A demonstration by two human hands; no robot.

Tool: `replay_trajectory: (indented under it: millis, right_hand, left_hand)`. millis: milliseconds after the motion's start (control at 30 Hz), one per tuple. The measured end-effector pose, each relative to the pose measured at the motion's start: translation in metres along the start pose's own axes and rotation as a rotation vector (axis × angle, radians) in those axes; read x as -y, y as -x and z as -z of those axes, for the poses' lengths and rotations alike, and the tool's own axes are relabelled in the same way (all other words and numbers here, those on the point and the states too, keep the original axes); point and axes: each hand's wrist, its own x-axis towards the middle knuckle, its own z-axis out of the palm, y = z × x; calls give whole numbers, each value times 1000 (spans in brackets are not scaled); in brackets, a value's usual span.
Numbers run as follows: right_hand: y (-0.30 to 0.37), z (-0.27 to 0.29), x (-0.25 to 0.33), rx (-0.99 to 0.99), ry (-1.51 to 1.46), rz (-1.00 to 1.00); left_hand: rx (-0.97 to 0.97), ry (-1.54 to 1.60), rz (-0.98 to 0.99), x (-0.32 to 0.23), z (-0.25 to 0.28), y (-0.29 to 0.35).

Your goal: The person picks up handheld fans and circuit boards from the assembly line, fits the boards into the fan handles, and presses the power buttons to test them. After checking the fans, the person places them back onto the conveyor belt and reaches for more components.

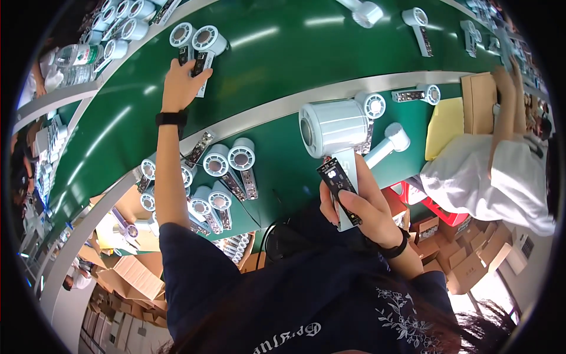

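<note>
My right hand [368, 206] is closed round the pale handle of a white, hair-dryer-shaped handheld fan [337, 125]. A black circuit board [341, 190] lies along that handle under my thumb, joined near the head by what look like thin wires. At the far left of the green bench, my left hand [184, 85] has its fingers and thumb on the handle of another white handheld fan [207, 40], whose dark board is exposed. A similar fan [183, 35] stands right beside it, partly under my fingers.
Several more fans [242, 156] with bare boards lie on the near bench strip. A metal rail [265, 112] divides this strip from the farther green surface [265, 65]. At right are a yellow sheet [446, 127], cardboard [479, 103] and a co-worker in a white shirt [471, 177].
</note>
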Motion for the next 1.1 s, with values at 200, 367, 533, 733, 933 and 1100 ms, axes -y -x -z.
replay_trajectory:
  millis: [200, 367, 533, 733, 933, 1100]
  right_hand:
    - [23, 5, -3, -70, 102, 103]
    - [36, 11, -5, -31, 56, 149]
    - [53, 14, 2, 2, 46, 176]
    - [69, 28, -1, 63, 45, 224]
    - [88, 35, -2, 117, 28, 230]
    - [104, 36, -10, 155, -39, 252]
  left_hand:
    - [47, 228, -11, -88, 39, 63]
    - [-17, 108, -141, -161, 30, 154]
    - [-117, 108, -55, -170, -38, 222]
    - [-119, -90, 82, -154, -87, 272]
    - [-117, -114, 97, -156, -96, 286]
    - [-189, 117, 39, -154, -80, 300]
